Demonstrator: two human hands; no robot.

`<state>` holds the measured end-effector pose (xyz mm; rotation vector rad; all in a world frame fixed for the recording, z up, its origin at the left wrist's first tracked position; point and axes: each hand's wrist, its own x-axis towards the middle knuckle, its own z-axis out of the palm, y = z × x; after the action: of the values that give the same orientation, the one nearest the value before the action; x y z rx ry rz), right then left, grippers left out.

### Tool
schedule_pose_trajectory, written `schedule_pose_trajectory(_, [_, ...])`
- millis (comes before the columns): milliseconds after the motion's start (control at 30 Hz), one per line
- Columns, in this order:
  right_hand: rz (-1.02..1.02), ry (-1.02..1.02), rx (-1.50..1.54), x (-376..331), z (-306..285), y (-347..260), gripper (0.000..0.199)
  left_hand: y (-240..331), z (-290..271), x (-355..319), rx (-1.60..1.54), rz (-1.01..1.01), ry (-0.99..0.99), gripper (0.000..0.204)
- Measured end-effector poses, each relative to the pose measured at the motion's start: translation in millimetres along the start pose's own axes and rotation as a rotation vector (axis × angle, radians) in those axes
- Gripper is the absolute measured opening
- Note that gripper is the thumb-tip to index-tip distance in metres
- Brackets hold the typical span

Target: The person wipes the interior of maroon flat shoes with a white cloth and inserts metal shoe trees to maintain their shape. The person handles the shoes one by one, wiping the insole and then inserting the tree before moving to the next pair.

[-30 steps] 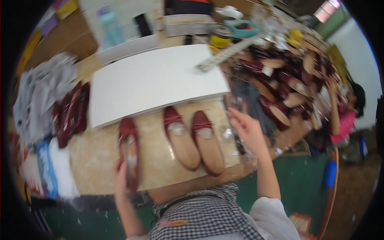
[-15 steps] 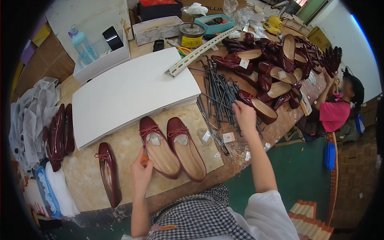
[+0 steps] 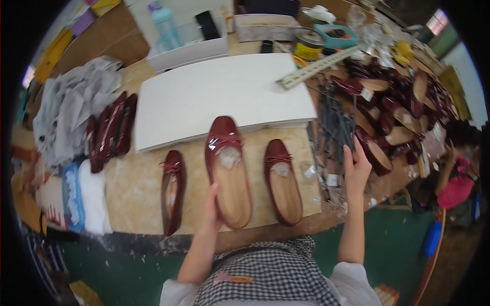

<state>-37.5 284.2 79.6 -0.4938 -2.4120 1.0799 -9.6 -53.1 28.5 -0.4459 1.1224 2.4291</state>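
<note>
My left hand (image 3: 208, 211) grips a burgundy patent ballet flat (image 3: 232, 188) by its side, lifted toward me, toe pointing away. The shoe has a bow and a crumpled pale wad in its toe. To its right, a matching flat (image 3: 284, 186) lies sole down on the table. Left of my left hand another burgundy flat (image 3: 172, 194) rests tipped on its side. My right hand (image 3: 358, 166) pinches a thin dark rod (image 3: 354, 115) held upright, beside the pile of similar dark rods (image 3: 332, 122).
White sheets (image 3: 219, 97) are stacked at the table's back. A metal angle bar (image 3: 316, 69) lies across their corner. Many burgundy shoes (image 3: 400, 120) are heaped at right, more (image 3: 113, 127) at left. A co-worker in a pink top (image 3: 456, 191) sits beyond the heap.
My left hand has raised one flat off the table, apart from its mate. My right hand has drawn a rod from the pile. The view has shifted.
</note>
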Motion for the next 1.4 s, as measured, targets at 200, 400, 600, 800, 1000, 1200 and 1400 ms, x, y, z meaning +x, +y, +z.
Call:
schedule_pose_trajectory(200, [-0.109,-0.832,0.302,-83,43,-122,0.046,3,3,16,0.112,0.331,0.253,0.063])
schedule_pose_trajectory(400, [-0.021,-0.93,0.469,-91,69,-131,0.041,6,-4,7,0.249,0.442,0.215,0.063])
schedule_pose_trajectory(600, [-0.092,-0.941,0.333,-90,69,-150,0.037,7,-12,-2,0.423,0.482,0.233,0.065])
schedule_pose_trajectory(800, [-0.423,-0.514,0.251,-104,95,-155,0.036,-18,-7,-7,0.297,0.582,0.3,0.07])
schedule_pose_trajectory(1000, [-0.433,-0.534,-0.017,-128,123,-125,0.036,-44,-28,8,0.34,0.404,0.39,0.071])
schedule_pose_trajectory(1200, [-0.175,-0.532,0.208,-60,35,-37,0.026,18,-41,-17,0.901,0.4,0.297,0.045])
schedule_pose_trajectory(1400, [-0.088,-0.075,-0.661,-15,26,112,0.023,0,83,0,1.37,0.282,0.069,0.059])
